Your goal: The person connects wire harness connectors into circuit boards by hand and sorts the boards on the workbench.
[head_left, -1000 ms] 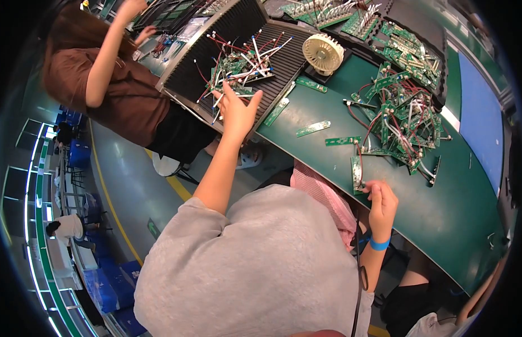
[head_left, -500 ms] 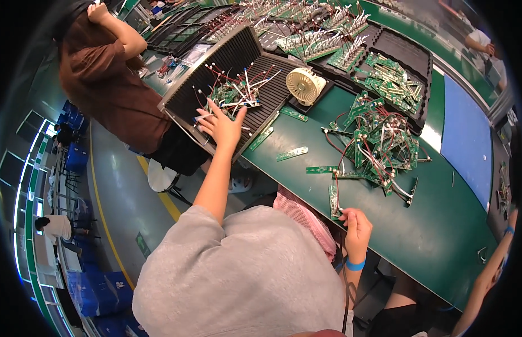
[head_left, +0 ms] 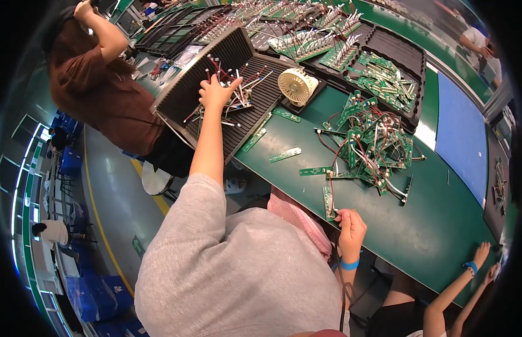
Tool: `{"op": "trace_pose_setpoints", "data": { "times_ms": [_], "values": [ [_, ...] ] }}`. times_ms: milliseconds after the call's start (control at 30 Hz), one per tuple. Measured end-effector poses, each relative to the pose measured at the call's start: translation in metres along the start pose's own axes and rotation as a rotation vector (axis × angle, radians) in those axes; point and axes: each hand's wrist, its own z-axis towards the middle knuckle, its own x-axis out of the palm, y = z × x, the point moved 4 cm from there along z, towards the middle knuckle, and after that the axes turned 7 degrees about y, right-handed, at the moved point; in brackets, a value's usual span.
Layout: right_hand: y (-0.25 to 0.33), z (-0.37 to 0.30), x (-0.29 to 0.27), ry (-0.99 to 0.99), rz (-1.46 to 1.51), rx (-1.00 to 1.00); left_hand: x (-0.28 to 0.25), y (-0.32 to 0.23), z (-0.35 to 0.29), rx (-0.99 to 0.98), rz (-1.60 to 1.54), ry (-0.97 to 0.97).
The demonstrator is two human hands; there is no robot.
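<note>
My left hand is inside a black ribbed tray at upper left. Its fingers are spread over a tangled heap of small circuit boards with wires, and I see nothing gripped. My right hand, wearing a blue wrist band, pinches at the table's near edge. Its thumb and forefinger close on a thin wire end beside the lower tip of a narrow green circuit board. The fingertips partly hide that wire end. Beyond it lies a pile of wired circuit boards.
A small cream fan stands right of the ribbed tray. Behind are a black tray of boards and rows of wired boards. A loose board lies nearer. A person in brown stands left; a co-worker's hand is at right.
My left hand has moved farther into the ribbed tray, over the heap. My right hand stays pinched by the narrow board. The co-worker's hands at right have shifted onto the table corner.
</note>
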Motion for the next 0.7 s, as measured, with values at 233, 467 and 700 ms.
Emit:
{"op": "trace_pose_setpoints", "data": {
  "times_ms": [233,467,700],
  "values": [
    [-0.002,0.002,0.003,-0.033,-0.073,0.028,0.015,-0.037,0.014,0.145,0.213,0.264],
    [-0.004,0.002,0.007,-0.095,-0.153,0.049,0.035,-0.05,0.021,0.249,0.379,0.193],
    [-0.01,0.0,0.008,-0.133,-0.17,0.085,0.037,-0.046,0.036,0.199,0.287,0.133]
  ]
}}
